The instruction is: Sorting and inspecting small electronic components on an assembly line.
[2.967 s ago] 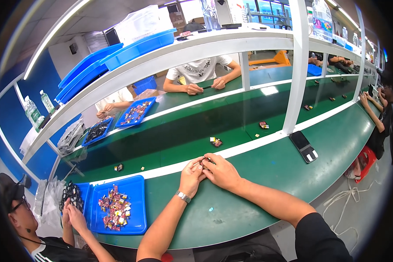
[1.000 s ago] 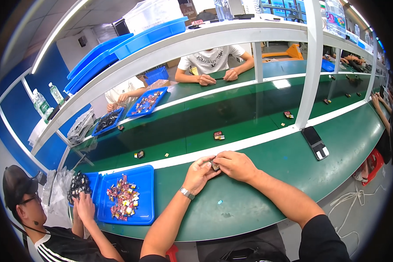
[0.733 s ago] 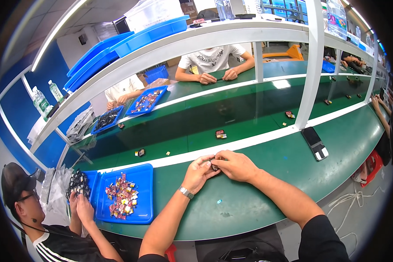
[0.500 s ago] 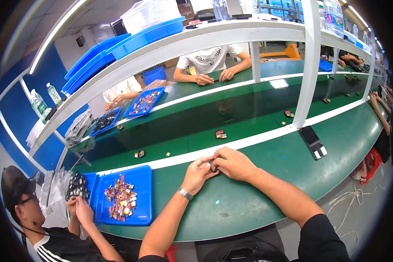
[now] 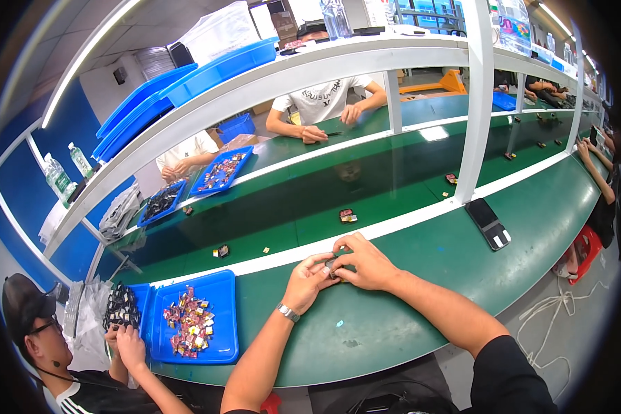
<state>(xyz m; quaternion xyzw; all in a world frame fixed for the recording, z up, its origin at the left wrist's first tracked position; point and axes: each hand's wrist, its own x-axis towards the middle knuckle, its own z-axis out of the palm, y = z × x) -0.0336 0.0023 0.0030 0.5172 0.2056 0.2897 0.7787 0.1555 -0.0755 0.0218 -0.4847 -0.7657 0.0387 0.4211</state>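
Observation:
Over the green bench (image 5: 386, 324), my left hand (image 5: 308, 281) and my right hand (image 5: 366, 262) meet, fingertips closed together. Between them is a small dark part (image 5: 332, 269), mostly covered by the fingers, so its kind cannot be made out. A watch with a metal band sits on my left wrist. To the left of my left forearm stands a blue tray (image 5: 232, 314) with a heap of small red, yellow and white pieces (image 5: 188, 324). A black phone-like slab (image 5: 488, 224) lies to the right of my right hand.
Past a white rail, a dark green belt (image 5: 283, 221) carries small red-and-black parts (image 5: 348, 216). A white post (image 5: 477, 110) rises at right. At left a co-worker's hands (image 5: 125, 341) work beside a tray of black parts (image 5: 122, 307). Other people sit across the belt.
The view has shifted slightly. My hands stay together around the dark part, with small finger movement. The person across has moved their hands further apart.

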